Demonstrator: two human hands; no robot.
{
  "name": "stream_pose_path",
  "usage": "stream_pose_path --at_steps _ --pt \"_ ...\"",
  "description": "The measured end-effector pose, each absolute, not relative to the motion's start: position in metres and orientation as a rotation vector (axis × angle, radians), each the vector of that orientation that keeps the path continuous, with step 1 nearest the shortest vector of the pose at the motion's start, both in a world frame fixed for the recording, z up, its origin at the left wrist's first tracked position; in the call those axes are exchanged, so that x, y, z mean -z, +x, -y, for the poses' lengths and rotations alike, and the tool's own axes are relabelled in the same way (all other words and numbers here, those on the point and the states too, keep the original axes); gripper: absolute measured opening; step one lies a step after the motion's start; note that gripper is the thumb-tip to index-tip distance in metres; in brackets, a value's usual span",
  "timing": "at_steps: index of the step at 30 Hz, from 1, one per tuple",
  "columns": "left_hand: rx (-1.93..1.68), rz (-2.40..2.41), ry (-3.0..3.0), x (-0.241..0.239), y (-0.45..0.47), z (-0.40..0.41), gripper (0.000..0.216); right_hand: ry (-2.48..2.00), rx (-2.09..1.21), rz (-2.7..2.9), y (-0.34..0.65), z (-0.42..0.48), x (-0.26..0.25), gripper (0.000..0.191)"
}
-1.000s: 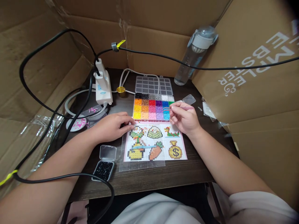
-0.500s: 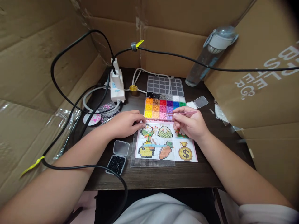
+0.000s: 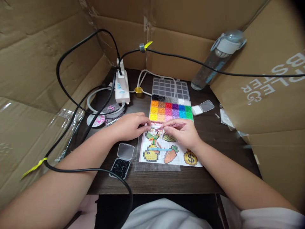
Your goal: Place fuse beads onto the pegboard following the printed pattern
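Observation:
In my right hand [image 3: 182,132] is a pair of pink tweezers [image 3: 176,125], its tips pointing left over the upper left of a printed pattern sheet [image 3: 176,160]. Beneath the tips, small beads [image 3: 157,135] in mixed colours lie on the green and yellow designs. My left hand [image 3: 137,126] rests at the sheet's upper left edge, thumb and forefinger a little apart and nothing visible between them. A clear pegboard [image 3: 157,167] lies under the sheet. Just beyond my right hand stands a compartment box of coloured beads [image 3: 168,109], its clear lid [image 3: 170,88] folded back.
A small open box of black beads [image 3: 120,168] sits near the front edge. Another, with white beads [image 3: 197,110], lies at right. At left are a power strip [image 3: 122,90], a white dish [image 3: 94,121] and looping black cables [image 3: 58,63]. A bottle [image 3: 209,70] leans at the back right.
My right hand has moved left and down with the tweezers, from the bead box to the upper left of the sheet. My left hand stays in place.

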State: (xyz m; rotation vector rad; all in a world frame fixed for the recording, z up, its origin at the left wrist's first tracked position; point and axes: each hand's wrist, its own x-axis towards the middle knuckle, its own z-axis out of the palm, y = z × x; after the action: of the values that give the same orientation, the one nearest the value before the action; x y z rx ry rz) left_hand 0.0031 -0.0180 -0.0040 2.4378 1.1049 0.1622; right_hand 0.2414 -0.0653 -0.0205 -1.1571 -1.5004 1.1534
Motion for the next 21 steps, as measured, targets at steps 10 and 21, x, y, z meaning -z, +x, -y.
stream_pose_path --at_steps 10,21 --pt "-0.144 -1.120 2.444 0.0024 0.0046 0.0192 0.027 -1.113 -1.177 1.578 0.2458 0.0664 0.0270 0.004" --pt "-0.154 -1.126 2.443 0.0028 0.0054 0.0193 0.027 -1.129 -1.165 1.613 0.2442 0.0689 0.0288 0.006"
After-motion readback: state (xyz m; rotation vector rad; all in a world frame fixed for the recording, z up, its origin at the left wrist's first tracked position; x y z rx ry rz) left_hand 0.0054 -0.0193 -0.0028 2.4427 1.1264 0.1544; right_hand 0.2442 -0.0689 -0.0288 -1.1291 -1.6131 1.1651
